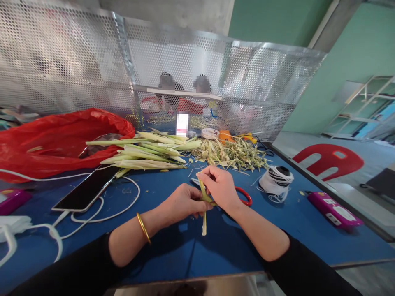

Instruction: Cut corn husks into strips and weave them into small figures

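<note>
Both hands meet over the blue table around a pale green plant strip (204,220), whose lower end hangs down between them. My left hand (185,201), with a gold bangle on its wrist, pinches the strip where it crosses. The upper end is held between the fingertips of my right hand (218,185). Beneath the right hand lie scissors with red handles (247,196), partly hidden. Behind the hands are a pile of long green-white stalks (148,152) and a heap of small dry trimmings (234,152).
On the left are a red plastic bag (61,139), a phone (88,191) and white cables. A white thread spool (276,181) and purple packet (335,209) lie right. A perforated metal screen (179,53) stands behind the blue table (173,261).
</note>
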`<control>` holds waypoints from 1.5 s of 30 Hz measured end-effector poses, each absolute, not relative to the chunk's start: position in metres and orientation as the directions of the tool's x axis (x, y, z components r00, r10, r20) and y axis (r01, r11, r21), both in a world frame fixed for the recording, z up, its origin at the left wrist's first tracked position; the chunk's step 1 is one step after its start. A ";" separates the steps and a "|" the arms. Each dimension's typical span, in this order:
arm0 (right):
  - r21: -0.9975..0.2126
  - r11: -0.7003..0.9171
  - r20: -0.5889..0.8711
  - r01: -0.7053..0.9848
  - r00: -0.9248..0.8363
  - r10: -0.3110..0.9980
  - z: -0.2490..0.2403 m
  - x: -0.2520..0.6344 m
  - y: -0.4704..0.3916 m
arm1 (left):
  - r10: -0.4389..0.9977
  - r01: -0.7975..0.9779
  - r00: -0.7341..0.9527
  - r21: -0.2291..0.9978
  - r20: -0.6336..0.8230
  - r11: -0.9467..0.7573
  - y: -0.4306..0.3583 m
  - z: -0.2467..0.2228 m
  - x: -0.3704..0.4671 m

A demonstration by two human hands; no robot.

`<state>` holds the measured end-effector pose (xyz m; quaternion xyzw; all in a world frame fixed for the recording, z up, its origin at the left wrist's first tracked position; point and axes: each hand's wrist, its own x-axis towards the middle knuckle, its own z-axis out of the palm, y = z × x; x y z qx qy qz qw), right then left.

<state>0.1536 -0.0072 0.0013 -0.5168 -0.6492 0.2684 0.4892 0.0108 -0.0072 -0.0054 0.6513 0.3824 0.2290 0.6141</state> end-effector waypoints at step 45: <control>-0.978 0.140 0.109 0.154 -0.196 0.975 -0.007 0.132 -0.017 | 0.974 -0.318 0.194 0.932 -0.115 0.174 0.005 -0.001 0.006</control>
